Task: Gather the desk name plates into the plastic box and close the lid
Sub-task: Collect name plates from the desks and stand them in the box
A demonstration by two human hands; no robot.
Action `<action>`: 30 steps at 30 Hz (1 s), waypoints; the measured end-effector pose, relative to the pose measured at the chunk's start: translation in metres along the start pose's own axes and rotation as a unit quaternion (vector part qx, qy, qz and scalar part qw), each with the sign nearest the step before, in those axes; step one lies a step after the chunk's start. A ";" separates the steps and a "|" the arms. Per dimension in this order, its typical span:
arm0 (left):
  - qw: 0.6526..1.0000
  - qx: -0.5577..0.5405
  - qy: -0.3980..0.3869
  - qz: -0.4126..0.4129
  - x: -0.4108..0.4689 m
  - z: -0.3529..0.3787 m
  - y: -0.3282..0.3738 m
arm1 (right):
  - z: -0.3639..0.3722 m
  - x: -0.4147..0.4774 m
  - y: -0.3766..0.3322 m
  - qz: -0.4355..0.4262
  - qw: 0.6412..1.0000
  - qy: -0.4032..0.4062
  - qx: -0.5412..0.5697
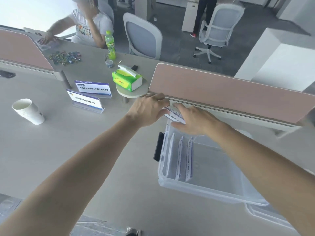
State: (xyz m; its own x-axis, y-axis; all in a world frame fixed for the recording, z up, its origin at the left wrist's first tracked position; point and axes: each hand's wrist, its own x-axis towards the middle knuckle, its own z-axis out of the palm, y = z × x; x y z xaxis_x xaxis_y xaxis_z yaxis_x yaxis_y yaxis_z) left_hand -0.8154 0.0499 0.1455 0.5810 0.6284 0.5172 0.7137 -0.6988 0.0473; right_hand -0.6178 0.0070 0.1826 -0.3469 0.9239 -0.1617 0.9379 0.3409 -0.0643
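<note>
A clear plastic box (204, 189) with a black latch stands open on the desk at the right, with three name plates (180, 159) upright along its left side. My left hand (150, 108) and my right hand (192, 120) together grip one more name plate (173, 114), tilted, just above the box's far left corner. Two name plates stand on the desk to the left: a near one (86, 102) and a far one (92, 88). The clear lid (265, 217) lies partly under the box at the lower right.
A stack of white paper cups (28, 111) lies tilted at the left. A green tissue pack (127, 80) rests on a round stand, a green bottle (110, 45) behind it. Pink partitions (221, 91) line the far edge. A person sits across the desk near scattered small clips (65, 57).
</note>
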 end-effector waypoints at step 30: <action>0.647 -0.582 -0.278 -0.407 0.099 0.087 0.168 | 0.033 -0.125 0.102 0.367 0.688 0.073 0.622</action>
State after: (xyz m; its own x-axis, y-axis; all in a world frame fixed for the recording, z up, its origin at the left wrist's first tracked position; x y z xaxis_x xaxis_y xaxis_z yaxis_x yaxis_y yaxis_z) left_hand -0.6041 0.0241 0.1302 0.4804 0.7494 -0.4556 0.2827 0.3594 0.8893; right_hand -0.4789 -0.0796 0.1641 0.3077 0.8066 -0.5048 0.0999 -0.5550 -0.8259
